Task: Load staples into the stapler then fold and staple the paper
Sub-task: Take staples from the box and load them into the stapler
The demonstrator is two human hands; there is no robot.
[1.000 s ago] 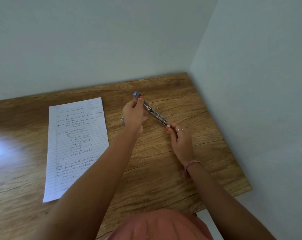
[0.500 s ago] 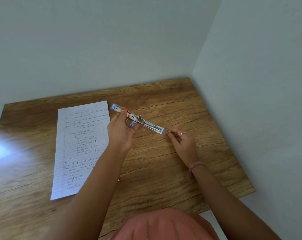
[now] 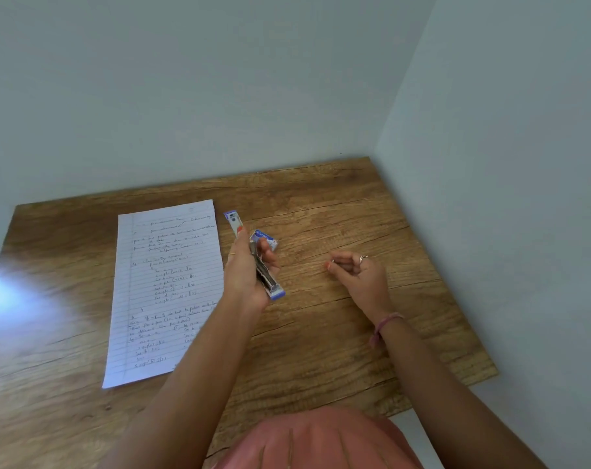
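My left hand grips a long blue and silver stapler swung open, held above the wooden table. One blue end points away from me and the other toward me. A small blue and white staple box lies on the table just beyond my left fingers. My right hand hovers apart to the right with its fingers curled in; nothing clear shows between them. A lined sheet of paper with handwriting lies flat at the left.
The table stands in a corner, with pale walls close behind it and along its right side. Bare wood shows between my hands and at the front right. A glare patch lies at the far left.
My left hand has turned the stapler from crosswise to pointing away from me and drawn it nearer. My right hand has let go of its end and moved off to the right. The staple box is uncovered.
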